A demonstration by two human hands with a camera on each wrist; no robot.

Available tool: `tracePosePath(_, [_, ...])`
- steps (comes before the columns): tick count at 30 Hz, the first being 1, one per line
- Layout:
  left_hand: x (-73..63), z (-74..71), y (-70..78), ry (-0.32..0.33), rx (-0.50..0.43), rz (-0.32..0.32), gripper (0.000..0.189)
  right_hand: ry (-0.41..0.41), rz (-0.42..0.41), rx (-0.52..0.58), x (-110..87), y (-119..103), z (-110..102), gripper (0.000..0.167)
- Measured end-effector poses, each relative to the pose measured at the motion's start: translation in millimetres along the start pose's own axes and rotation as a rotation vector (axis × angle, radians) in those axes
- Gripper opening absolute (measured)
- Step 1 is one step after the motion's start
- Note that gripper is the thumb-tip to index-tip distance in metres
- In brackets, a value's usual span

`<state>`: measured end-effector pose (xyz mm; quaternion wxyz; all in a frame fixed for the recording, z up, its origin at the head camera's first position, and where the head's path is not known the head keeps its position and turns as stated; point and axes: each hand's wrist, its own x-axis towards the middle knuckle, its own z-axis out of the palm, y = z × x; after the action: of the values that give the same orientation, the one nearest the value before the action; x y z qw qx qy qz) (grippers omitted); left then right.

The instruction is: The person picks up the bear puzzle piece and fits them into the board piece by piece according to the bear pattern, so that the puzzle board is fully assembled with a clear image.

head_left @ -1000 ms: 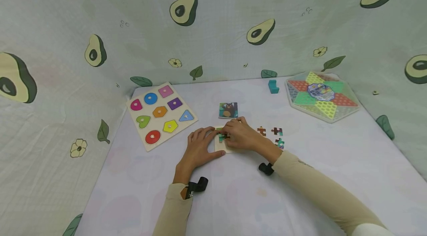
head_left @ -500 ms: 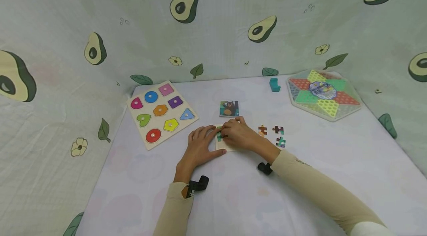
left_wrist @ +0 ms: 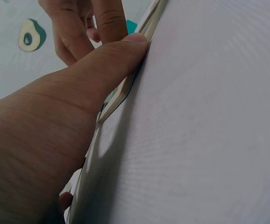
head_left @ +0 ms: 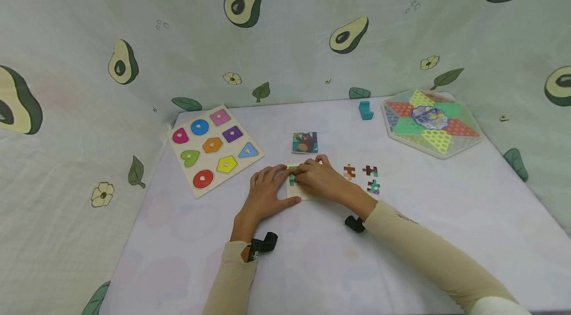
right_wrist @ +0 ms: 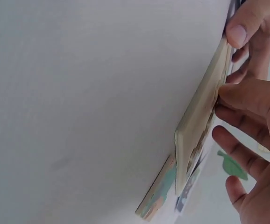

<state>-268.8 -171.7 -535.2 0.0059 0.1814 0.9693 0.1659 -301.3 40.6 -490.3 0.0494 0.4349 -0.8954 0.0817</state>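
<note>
A small pale wooden puzzle board (head_left: 293, 193) lies on the table beneath both hands. Green puzzle pieces (head_left: 292, 179) show at its upper left. My left hand (head_left: 266, 192) rests along the left side, its extended thumb against the board's near edge (left_wrist: 118, 98) and its index finger at the far left corner. Over the board, my right hand (head_left: 320, 180) pinches a puzzle piece between thumb and index finger, mostly hidden by the fingers. In the right wrist view, those fingertips sit right on the board's (right_wrist: 195, 121) top face while the other fingers spread loosely.
Loose jigsaw pieces (head_left: 370, 171) lie right of the board. Behind it is a bear picture tile (head_left: 305, 142). A shape-peg board (head_left: 209, 162) lies left, a teal block (head_left: 366, 111) at the back and a hexagonal star game board (head_left: 430, 124) at the right.
The right hand has shifted very slightly left over the board, covering more of the pieces there. The left hand stays in place; the head view has tilted slightly.
</note>
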Motion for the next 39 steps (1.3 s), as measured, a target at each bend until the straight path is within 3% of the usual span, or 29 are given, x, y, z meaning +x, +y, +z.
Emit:
tracePosePath(5, [-1.8,0.0,0.6,-0.022,-0.012,0.002,0.083,-0.013,0.040,0.051,-7.4,-1.9,-7.3,0.020])
tracePosePath(10, [-1.6,-1.1,1.2,-0.009,-0.006,0.016,0.079,0.138,0.103,0.187,-18.0,0.9,-28.7,0.019])
tracePosePath(13, [-1.5,-3.0,1.7,0.004,-0.016,0.020,0.073,0.181,0.123,0.219,-27.9,9.6,-39.4,0.015])
tracePosePath(18, [-1.7,-4.7,2.0,0.001,-0.035,0.025,0.067,0.172,0.175,0.236,-50.7,31.4,-44.6,0.014])
tracePosePath(26, [-1.4,-6.0,3.9,-0.037,-0.054,0.020,0.066,0.197,0.229,0.211,-82.4,62.3,-34.3,0.014])
tracePosePath(39, [-1.7,-4.8,7.2,-0.021,-0.076,0.020,0.065,0.114,0.324,0.209,-99.8,76.7,-26.3,0.018])
